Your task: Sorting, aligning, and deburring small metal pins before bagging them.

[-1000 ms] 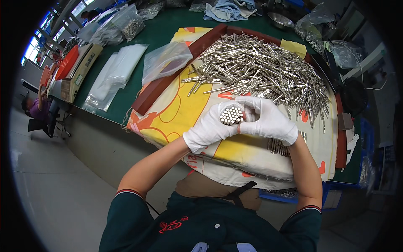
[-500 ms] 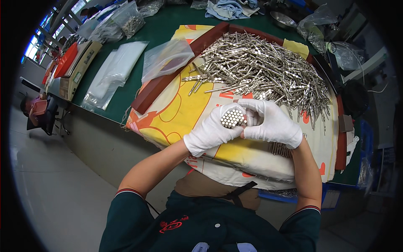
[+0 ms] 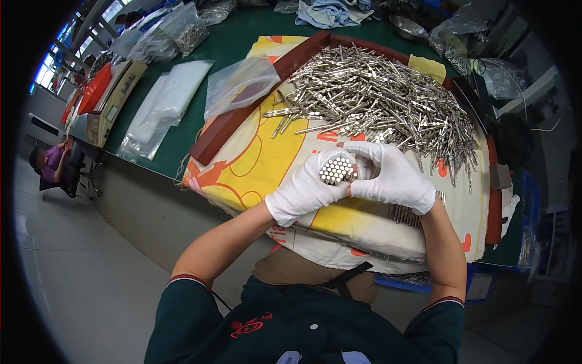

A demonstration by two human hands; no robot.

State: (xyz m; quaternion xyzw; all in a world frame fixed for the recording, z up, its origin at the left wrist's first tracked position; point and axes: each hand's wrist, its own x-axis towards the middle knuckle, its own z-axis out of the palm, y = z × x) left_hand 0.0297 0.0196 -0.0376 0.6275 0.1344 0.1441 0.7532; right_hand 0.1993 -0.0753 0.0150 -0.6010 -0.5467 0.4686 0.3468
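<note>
My left hand (image 3: 306, 191), in a white glove, is wrapped round a tight bundle of slim metal rods (image 3: 336, 170). The rods' round, shiny ends face up toward me. My right hand (image 3: 394, 179), gloved likewise, curls against the bundle's right side, with bare fingertips showing at its thumb and forefinger. How far its fingers reach round is partly hidden. Beyond both hands lies a big heap of loose stepped metal rods (image 3: 388, 91) on a printed yellow and white cloth (image 3: 273, 164). A row of similar rods (image 3: 405, 215) lies close to my right wrist, partly covered by it.
A dark red wooden frame (image 3: 221, 130) borders the cloth. Clear plastic bags (image 3: 242, 85) lie across its left side, and a stack of plastic sheets (image 3: 167, 103) rests on the green table (image 3: 200, 79). A metal bowl (image 3: 409, 27) stands far back. Another person (image 3: 51, 162) sits at far left.
My hands and the bundle stay almost in place, with only a slight shift of the right hand. At far left, the seated person's arms have moved and the reddish container there no longer shows.
</note>
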